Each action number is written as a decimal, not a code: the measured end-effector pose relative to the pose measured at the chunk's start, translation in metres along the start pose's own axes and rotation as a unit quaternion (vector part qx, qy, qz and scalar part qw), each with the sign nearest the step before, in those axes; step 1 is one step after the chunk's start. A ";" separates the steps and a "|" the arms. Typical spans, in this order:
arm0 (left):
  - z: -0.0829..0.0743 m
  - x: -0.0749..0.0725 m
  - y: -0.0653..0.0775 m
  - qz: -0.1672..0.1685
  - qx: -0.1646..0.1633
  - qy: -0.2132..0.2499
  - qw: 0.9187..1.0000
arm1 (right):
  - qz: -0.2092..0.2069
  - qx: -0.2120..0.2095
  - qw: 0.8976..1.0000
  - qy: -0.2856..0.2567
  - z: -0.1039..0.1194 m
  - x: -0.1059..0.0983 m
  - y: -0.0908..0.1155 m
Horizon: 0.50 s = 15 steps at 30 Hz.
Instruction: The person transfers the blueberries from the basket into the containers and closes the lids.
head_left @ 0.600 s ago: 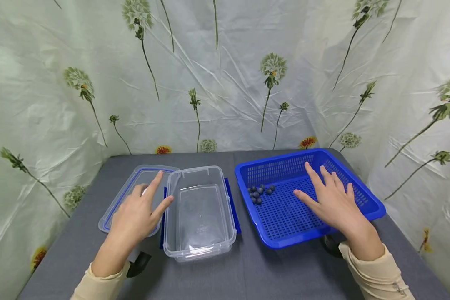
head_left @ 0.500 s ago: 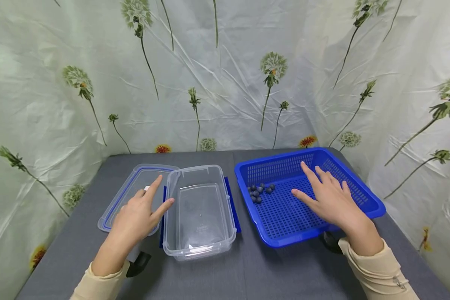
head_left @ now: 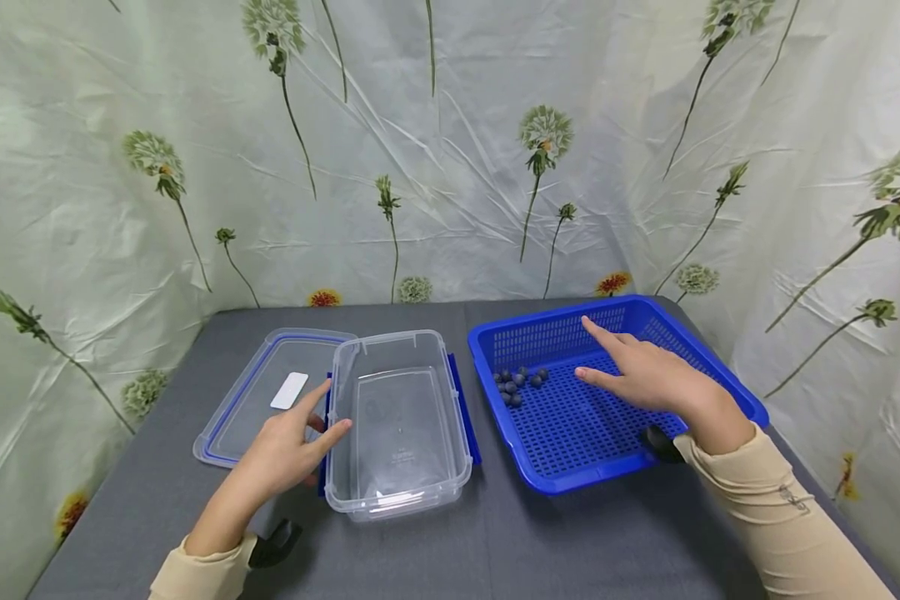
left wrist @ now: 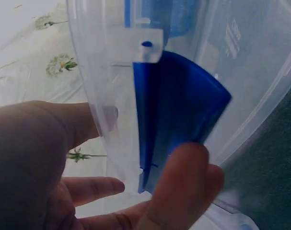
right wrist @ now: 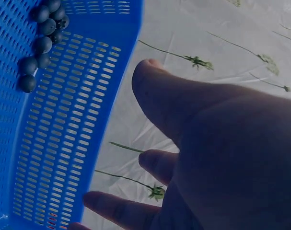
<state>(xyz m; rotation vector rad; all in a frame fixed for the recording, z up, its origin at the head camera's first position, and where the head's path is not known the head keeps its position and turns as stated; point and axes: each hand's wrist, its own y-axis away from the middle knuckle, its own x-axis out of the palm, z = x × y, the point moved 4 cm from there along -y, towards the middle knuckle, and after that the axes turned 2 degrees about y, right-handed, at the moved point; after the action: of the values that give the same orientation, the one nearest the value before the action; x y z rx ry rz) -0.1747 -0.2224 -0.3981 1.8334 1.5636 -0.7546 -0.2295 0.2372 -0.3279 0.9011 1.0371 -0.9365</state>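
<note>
My left hand (head_left: pixel 288 450) is at the left side of a clear plastic food container (head_left: pixel 401 425). Its thumb reaches over the rim, while the other fingers are outside beside the blue side clip (left wrist: pixel 183 96); firm contact cannot be told. My right hand (head_left: pixel 656 375) hovers over a blue slotted basket (head_left: pixel 510 442), fingers extended and holding nothing. Several blueberries (head_left: pixel 520 382) lie clustered at the basket's left side. In the right wrist view, blueberries (right wrist: pixel 43 45) show in the basket, apart from the hand.
A clear lid (head_left: pixel 232 425) with a blue seal and a white label (head_left: pixel 289 390) lies left of the container. The grey-covered table (head_left: pixel 435 558) ends at a flowered curtain (head_left: pixel 450 167) behind and at both sides.
My left hand has moved down and closer to the container's left rim, uncovering the lid's label. My right hand has shifted left and turned over the basket, nearer the blueberries.
</note>
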 end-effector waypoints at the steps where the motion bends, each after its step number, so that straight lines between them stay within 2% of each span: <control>1: 0.001 0.001 0.000 0.004 -0.002 0.012 1.000 | 0.010 0.000 1.000 -0.006 -0.001 0.000 -0.002; 6: 0.005 0.003 -0.001 0.008 -0.005 0.047 0.999 | 0.052 -0.020 0.998 -0.042 -0.003 0.001 -0.011; 11: 0.008 0.004 -0.003 -0.004 -0.005 0.047 0.999 | 0.079 -0.049 0.994 -0.061 -0.004 0.001 -0.021; 15: 0.010 0.006 -0.005 -0.022 -0.005 0.050 0.999 | 0.102 -0.055 0.990 -0.079 -0.007 0.002 -0.030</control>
<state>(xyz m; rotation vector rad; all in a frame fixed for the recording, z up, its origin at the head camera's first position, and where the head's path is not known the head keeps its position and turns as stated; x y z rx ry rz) -0.1786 -0.2258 -0.4098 1.8613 1.6716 -0.6833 -0.2591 0.2336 -0.3364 0.8098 0.8366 -0.7587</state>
